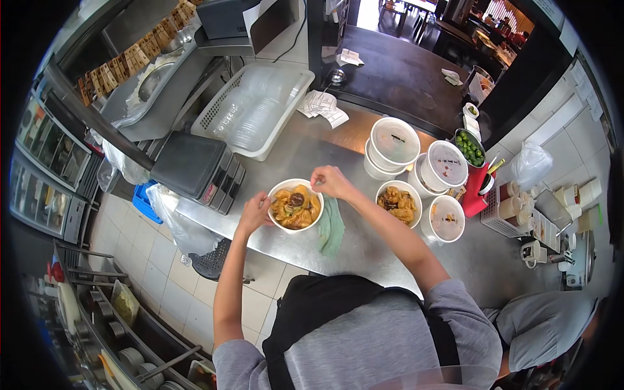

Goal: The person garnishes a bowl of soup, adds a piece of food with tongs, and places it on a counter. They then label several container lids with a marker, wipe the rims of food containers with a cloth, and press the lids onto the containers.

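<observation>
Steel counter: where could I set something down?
The counter shows bare steel beyond the bowl at the left hand, between the white basket and the stacked lidded tubs, and right of the front lidded tub. Crowded around the tubs, green peppers and red container; the right forearm crosses above the gap beside the green cloth.

The left hand touches the left rim of a white bowl of food on the metal surface; the right hand is at its upper right rim, perhaps pinching it. A green cloth lies just beside the bowl, right of it
</observation>
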Demonstrator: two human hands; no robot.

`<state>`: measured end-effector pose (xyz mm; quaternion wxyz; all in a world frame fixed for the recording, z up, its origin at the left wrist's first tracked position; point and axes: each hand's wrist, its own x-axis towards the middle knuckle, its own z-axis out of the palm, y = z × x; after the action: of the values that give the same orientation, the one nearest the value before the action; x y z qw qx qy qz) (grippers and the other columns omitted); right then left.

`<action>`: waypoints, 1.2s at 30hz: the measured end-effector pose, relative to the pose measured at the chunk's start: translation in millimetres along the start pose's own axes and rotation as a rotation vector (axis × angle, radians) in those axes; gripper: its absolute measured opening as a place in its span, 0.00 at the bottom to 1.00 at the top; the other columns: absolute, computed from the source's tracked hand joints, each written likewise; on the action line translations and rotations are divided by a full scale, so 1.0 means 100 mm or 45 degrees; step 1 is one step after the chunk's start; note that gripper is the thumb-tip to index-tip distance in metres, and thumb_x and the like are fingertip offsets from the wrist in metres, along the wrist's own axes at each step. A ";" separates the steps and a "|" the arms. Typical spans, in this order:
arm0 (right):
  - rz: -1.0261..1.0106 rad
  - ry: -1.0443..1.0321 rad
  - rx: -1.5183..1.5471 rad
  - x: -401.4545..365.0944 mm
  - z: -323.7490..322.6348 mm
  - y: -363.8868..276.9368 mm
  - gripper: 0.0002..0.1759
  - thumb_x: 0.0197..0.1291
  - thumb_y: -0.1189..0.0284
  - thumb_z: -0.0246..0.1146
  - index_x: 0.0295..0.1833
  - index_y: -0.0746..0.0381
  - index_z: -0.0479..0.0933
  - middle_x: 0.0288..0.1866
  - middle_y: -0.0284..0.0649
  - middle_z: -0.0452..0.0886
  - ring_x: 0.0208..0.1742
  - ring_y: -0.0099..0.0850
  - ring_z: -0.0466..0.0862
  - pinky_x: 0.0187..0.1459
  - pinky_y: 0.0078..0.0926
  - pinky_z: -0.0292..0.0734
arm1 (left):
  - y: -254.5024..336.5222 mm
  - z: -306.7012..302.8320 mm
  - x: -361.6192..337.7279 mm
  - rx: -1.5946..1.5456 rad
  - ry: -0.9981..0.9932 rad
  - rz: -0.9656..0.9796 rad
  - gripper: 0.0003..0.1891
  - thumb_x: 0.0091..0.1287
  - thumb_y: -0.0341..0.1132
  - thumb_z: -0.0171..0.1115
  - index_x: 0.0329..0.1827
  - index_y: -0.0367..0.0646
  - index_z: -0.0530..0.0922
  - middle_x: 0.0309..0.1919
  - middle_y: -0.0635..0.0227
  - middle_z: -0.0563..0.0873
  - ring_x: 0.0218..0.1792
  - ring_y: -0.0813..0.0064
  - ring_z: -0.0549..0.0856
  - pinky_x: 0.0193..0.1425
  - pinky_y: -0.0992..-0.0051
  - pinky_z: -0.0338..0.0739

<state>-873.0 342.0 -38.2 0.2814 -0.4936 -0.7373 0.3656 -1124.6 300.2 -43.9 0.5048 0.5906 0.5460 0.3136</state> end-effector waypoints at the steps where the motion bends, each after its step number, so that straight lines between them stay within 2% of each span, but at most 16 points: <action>1: 0.074 0.032 0.026 -0.10 -0.01 -0.03 0.07 0.40 0.76 0.67 0.28 0.64 0.77 0.24 0.37 0.79 0.27 0.21 0.77 0.30 0.21 0.71 | -0.04 0.04 -0.03 -0.111 0.054 -0.065 0.10 0.67 0.34 0.48 0.33 0.35 0.69 0.26 0.60 0.80 0.22 0.67 0.84 0.21 0.73 0.83; 5: 0.205 0.025 0.596 -0.41 0.08 0.20 0.08 0.39 0.74 0.68 0.28 0.62 0.79 0.22 0.40 0.79 0.25 0.26 0.79 0.30 0.23 0.72 | -0.12 0.16 -0.12 -0.221 0.160 -0.111 0.09 0.67 0.34 0.47 0.34 0.36 0.68 0.28 0.59 0.80 0.24 0.67 0.85 0.22 0.72 0.84; 8: 0.368 0.244 0.465 -0.59 -0.01 0.28 0.11 0.41 0.73 0.69 0.34 0.60 0.79 0.28 0.41 0.79 0.30 0.30 0.79 0.36 0.25 0.73 | -0.13 0.19 -0.07 -0.311 0.118 -0.113 0.08 0.67 0.33 0.46 0.36 0.36 0.67 0.30 0.56 0.80 0.24 0.65 0.85 0.23 0.71 0.84; 11: -0.044 0.564 -0.624 -0.94 0.23 0.11 0.16 0.41 0.72 0.70 0.40 0.59 0.77 0.37 0.42 0.76 0.38 0.34 0.77 0.43 0.27 0.72 | -0.09 0.31 0.05 -0.392 0.125 -0.090 0.09 0.68 0.34 0.45 0.38 0.35 0.68 0.30 0.55 0.80 0.25 0.64 0.85 0.23 0.72 0.84; 13: -0.096 0.433 -0.718 -1.20 0.37 -0.01 0.19 0.44 0.72 0.69 0.44 0.58 0.75 0.43 0.42 0.73 0.43 0.38 0.74 0.48 0.31 0.70 | -0.08 0.40 0.13 -0.443 0.118 -0.105 0.10 0.69 0.35 0.46 0.39 0.36 0.68 0.31 0.57 0.80 0.27 0.66 0.85 0.24 0.73 0.83; 16: 0.016 0.315 -0.036 -1.27 0.38 0.17 0.14 0.45 0.74 0.67 0.40 0.61 0.76 0.39 0.40 0.75 0.41 0.37 0.76 0.46 0.30 0.71 | -0.05 0.53 0.09 -0.475 0.005 -0.125 0.11 0.66 0.38 0.54 0.41 0.37 0.72 0.33 0.64 0.81 0.29 0.74 0.83 0.28 0.77 0.80; 19: 0.111 0.417 0.346 -1.25 0.25 0.03 0.14 0.45 0.75 0.66 0.41 0.62 0.76 0.40 0.40 0.75 0.40 0.39 0.77 0.43 0.29 0.72 | 0.00 0.62 -0.13 -0.093 -0.402 0.205 0.13 0.54 0.37 0.68 0.38 0.40 0.78 0.30 0.73 0.82 0.30 0.84 0.79 0.34 0.81 0.74; 22: 0.129 0.257 0.327 -1.30 0.16 -0.19 0.14 0.48 0.76 0.63 0.43 0.63 0.77 0.43 0.41 0.77 0.40 0.39 0.79 0.42 0.29 0.73 | 0.04 0.97 -0.29 -0.229 -0.575 0.214 0.14 0.51 0.29 0.70 0.41 0.39 0.80 0.28 0.74 0.82 0.31 0.87 0.77 0.36 0.80 0.74; 25: 0.197 0.158 -0.124 -1.43 -0.01 -0.41 0.14 0.51 0.74 0.62 0.46 0.61 0.78 0.55 0.45 0.73 0.52 0.41 0.75 0.51 0.34 0.70 | 0.19 0.88 -0.16 0.415 -0.718 0.488 0.12 0.54 0.27 0.64 0.43 0.41 0.80 0.34 0.68 0.85 0.32 0.78 0.81 0.38 0.74 0.75; 27: 0.103 0.086 -0.554 -1.57 -0.01 -0.27 0.16 0.52 0.73 0.61 0.49 0.60 0.77 0.60 0.47 0.68 0.59 0.44 0.69 0.57 0.36 0.65 | 0.51 0.62 0.04 0.630 -0.671 0.488 0.13 0.54 0.26 0.61 0.43 0.40 0.80 0.38 0.63 0.85 0.37 0.67 0.83 0.41 0.72 0.75; 28: 0.056 0.047 -0.770 -1.61 0.01 -0.22 0.17 0.53 0.73 0.61 0.50 0.60 0.77 0.62 0.48 0.66 0.63 0.46 0.66 0.60 0.38 0.63 | 0.67 0.44 0.23 0.735 -0.645 0.487 0.13 0.54 0.26 0.59 0.43 0.39 0.80 0.41 0.60 0.84 0.39 0.61 0.83 0.43 0.71 0.76; 30: 0.012 0.043 -0.438 -1.63 0.01 -0.29 0.19 0.53 0.74 0.61 0.53 0.59 0.74 0.63 0.50 0.64 0.64 0.49 0.63 0.63 0.38 0.59 | 1.02 0.08 0.75 0.370 -0.288 0.480 0.12 0.58 0.24 0.54 0.43 0.38 0.80 0.39 0.59 0.85 0.42 0.69 0.84 0.45 0.73 0.75; 31: -0.010 0.039 -0.273 -1.64 0.00 -0.34 0.21 0.53 0.75 0.61 0.55 0.59 0.73 0.64 0.51 0.63 0.65 0.50 0.62 0.65 0.39 0.57 | 1.09 -0.12 1.10 0.341 -0.042 0.620 0.10 0.59 0.24 0.53 0.40 0.37 0.81 0.36 0.59 0.85 0.42 0.72 0.83 0.45 0.73 0.75; 32: -0.024 0.011 -0.171 -1.60 -0.02 -0.39 0.22 0.55 0.75 0.60 0.57 0.59 0.71 0.64 0.50 0.63 0.65 0.47 0.63 0.64 0.36 0.59 | 1.17 -0.28 1.48 0.351 0.329 0.590 0.08 0.59 0.25 0.54 0.37 0.36 0.81 0.34 0.57 0.85 0.40 0.67 0.84 0.45 0.72 0.75; 33: 0.030 -0.004 -0.095 -1.57 -0.03 -0.40 0.21 0.55 0.74 0.60 0.57 0.59 0.71 0.64 0.49 0.63 0.65 0.45 0.63 0.63 0.35 0.60 | 1.14 -0.47 1.91 0.453 0.588 0.798 0.08 0.60 0.26 0.53 0.36 0.36 0.81 0.33 0.55 0.84 0.38 0.61 0.84 0.44 0.69 0.75; 36: 0.123 0.038 0.073 -1.50 -0.03 -0.39 0.18 0.56 0.76 0.59 0.54 0.60 0.73 0.59 0.44 0.69 0.61 0.38 0.69 0.59 0.30 0.65 | 0.82 -1.02 3.10 0.843 0.895 0.659 0.12 0.62 0.29 0.49 0.45 0.38 0.78 0.48 0.53 0.79 0.52 0.54 0.75 0.55 0.62 0.69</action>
<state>-837.9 192.8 -13.2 0.2883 -0.5257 -0.6975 0.3924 -1127.4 633.2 7.3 -0.0145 0.6926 0.5881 0.4175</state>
